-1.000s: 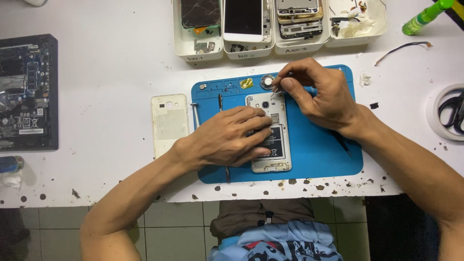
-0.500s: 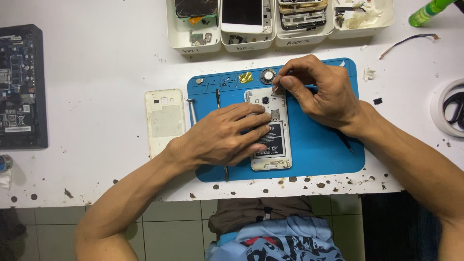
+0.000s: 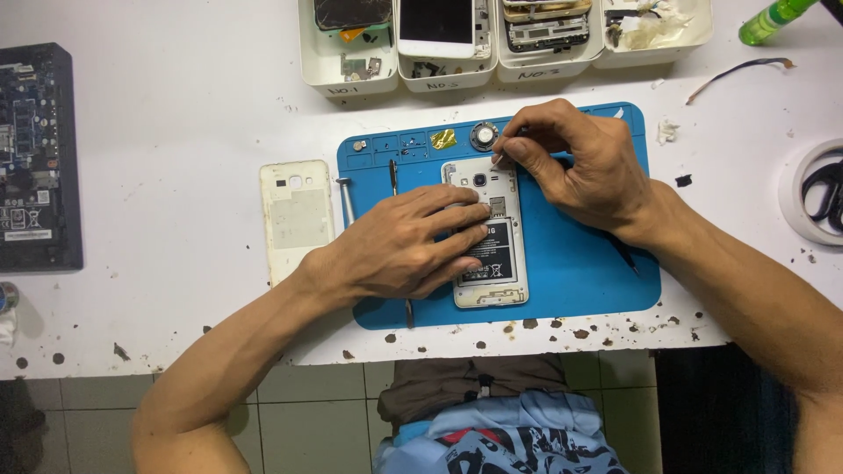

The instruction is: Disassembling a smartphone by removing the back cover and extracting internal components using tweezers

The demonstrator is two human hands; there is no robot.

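A white smartphone (image 3: 490, 279) lies face down on a blue work mat (image 3: 580, 263), its back cover off and its battery showing. My left hand (image 3: 399, 246) rests flat across its left side and holds it down. My right hand (image 3: 575, 162) is pinched on a thin tool whose tip touches the phone's top right corner. The phone's white back cover (image 3: 296, 215) lies on the table left of the mat.
Several white bins (image 3: 351, 83) with phone parts line the back edge. A dark circuit board (image 3: 35, 158) sits at far left, a green bottle (image 3: 773, 19) at top right, scissors in a round holder (image 3: 821, 197) at right. Small tools (image 3: 346, 200) lie on the mat.
Both hands stay in place on the phone. The view has shifted slightly, so everything sits a little lower and further right in frame.
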